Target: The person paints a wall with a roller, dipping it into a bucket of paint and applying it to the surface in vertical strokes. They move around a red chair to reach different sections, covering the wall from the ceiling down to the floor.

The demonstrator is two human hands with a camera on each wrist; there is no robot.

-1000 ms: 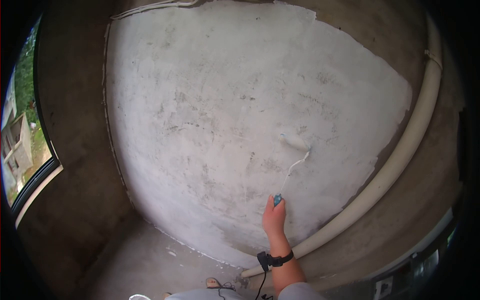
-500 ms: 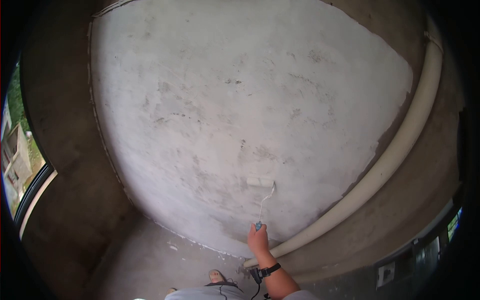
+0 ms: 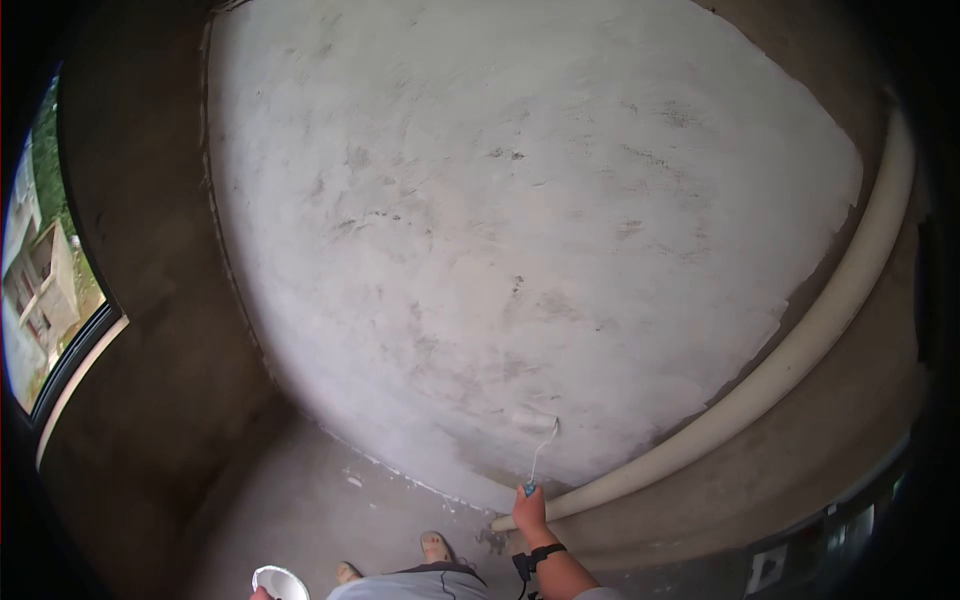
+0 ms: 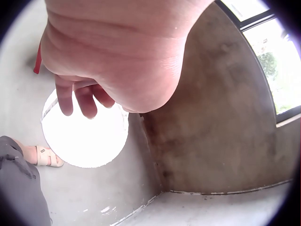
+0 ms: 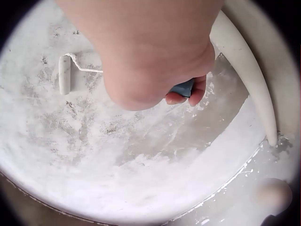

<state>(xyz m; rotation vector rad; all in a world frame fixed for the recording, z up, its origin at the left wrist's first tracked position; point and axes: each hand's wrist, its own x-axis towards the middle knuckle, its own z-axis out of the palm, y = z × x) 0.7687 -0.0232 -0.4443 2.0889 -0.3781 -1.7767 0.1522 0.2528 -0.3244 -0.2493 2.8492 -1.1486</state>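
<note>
My right hand grips the blue handle of a paint roller, fingers curled round it. The roller's white sleeve lies against the lower part of the whitened wall, joined to the handle by a thin bent rod; the right wrist view shows the sleeve at the left. My left hand holds a round white bucket by its rim, several fingers hooked over the edge. At the bottom of the head view only a bit of that hand shows beside the bucket.
A thick pale pipe curves down along the wall's right side to the floor. At the left is a bare brown wall with a window. Sandalled feet stand on the grey floor. Something red shows behind the left hand.
The right hand has moved down with the roller, whose sleeve has gone from mid-wall to the lower wall. The bucket and part of the left hand have come into the head view.
</note>
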